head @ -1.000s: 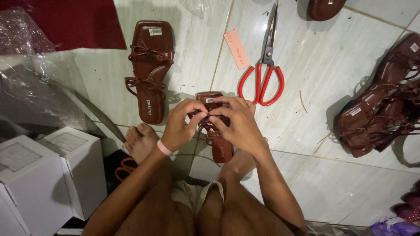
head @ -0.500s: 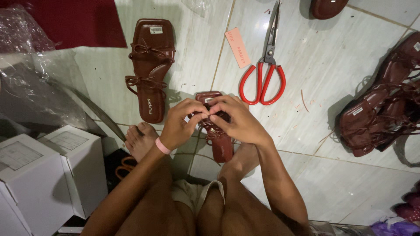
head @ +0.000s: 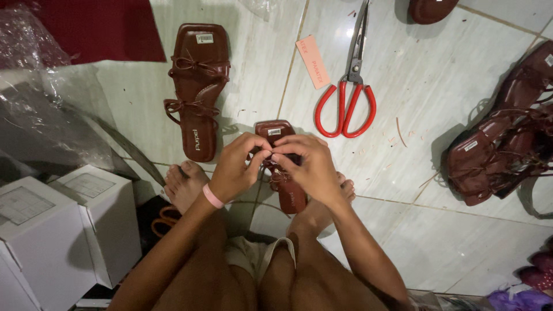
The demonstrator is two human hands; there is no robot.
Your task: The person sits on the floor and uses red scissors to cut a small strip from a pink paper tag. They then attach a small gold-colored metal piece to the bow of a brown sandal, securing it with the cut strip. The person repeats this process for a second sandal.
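Sandal (head: 286, 193), dark brown with thin straps, lies on the tiled floor (head: 438, 86) between the person's feet, and both hands meet over its front strap. Well left of the fingers stand white boxes (head: 63, 224) and crumpled clear plastic (head: 52, 126); just left and above lies a matching sandal (head: 196, 86), flat and sole-down. The left hand (head: 233, 170), a pink band at its wrist, has its fingers (head: 253, 158) closed in a pinch on the strap, and the right hand (head: 308, 164) pinches the same spot from the other side. Done well, this wants short, even pulls with the sole kept flat. Up and right of the fingers lie red-handled scissors (head: 348, 86), then a heap of sandals (head: 501, 144).
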